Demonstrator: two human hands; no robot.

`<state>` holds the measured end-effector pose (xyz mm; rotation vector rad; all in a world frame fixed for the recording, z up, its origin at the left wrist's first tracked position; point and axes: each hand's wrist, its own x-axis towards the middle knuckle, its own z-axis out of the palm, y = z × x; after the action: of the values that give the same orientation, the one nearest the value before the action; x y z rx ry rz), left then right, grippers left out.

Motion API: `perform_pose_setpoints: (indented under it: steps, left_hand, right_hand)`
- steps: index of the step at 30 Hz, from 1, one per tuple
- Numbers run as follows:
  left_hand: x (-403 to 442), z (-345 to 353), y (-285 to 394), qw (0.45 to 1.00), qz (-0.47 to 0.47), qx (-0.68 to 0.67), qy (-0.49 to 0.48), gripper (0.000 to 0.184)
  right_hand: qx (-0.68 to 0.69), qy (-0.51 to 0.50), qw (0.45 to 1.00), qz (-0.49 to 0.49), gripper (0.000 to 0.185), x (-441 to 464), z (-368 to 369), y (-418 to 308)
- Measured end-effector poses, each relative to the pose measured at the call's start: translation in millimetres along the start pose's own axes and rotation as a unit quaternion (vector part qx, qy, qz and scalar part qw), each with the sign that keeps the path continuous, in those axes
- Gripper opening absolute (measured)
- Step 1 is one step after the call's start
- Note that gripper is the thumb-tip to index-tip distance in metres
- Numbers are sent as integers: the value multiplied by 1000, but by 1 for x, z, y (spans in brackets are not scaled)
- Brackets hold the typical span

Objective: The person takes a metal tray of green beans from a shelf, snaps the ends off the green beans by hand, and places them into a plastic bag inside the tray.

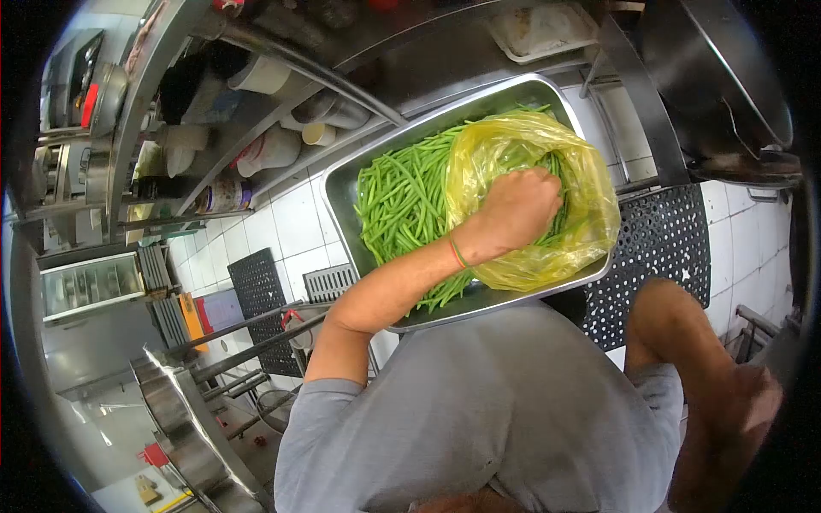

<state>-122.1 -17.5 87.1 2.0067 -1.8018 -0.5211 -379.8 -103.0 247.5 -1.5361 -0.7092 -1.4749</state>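
A deep metal tray [342, 198] holds a heap of long green beans [402, 192]. On the tray's right part a yellow translucent plastic bag [590, 205] stands with its mouth spread wide. More green beans show inside the bag. My left hand [522, 205] reaches down into the bag's mouth, its fingers curled over green beans; the fingertips are hidden beneath the hand. A thin coloured band circles that wrist. At the right, my right arm is bent back beside my body. My right hand [759, 395] is at the dim edge, and its fingers cannot be made out.
Metal shelving with cups and containers [272, 152] runs along the upper left. A white plastic tub [543, 32] sits beyond the tray. Black perforated mats [654, 244] lie on the white tiled floor. A large dark pot [714, 77] stands at the upper right.
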Motion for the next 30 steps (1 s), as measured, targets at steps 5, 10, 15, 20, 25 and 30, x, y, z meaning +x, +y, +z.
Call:
perform_pose_setpoints:
  steps: [5,10,15,20,25,30]
  left_hand:
    - [-13,-27,2,993,33,-83,71,18]
    - [-41,-81,8,951,-113,-265,110,13]
    - [-68,-92,12,871,-171,-413,203,12]
    - [-78,-91,16,856,-183,-408,258,10]
    - [-78,-87,14,889,-153,-339,269,12]
    - [-79,-85,13,903,-143,-303,268,11]
  right_hand:
    - [-84,90,992,22,28,-49,-26,3]
    - [-320,230,844,363,20,-61,46,50]
    - [-151,-64,786,596,24,-83,57,89]
    - [-13,-66,750,659,27,-126,86,89]
    - [26,-27,744,667,27,-134,93,92]
    - [-22,-48,768,639,21,-130,91,98]
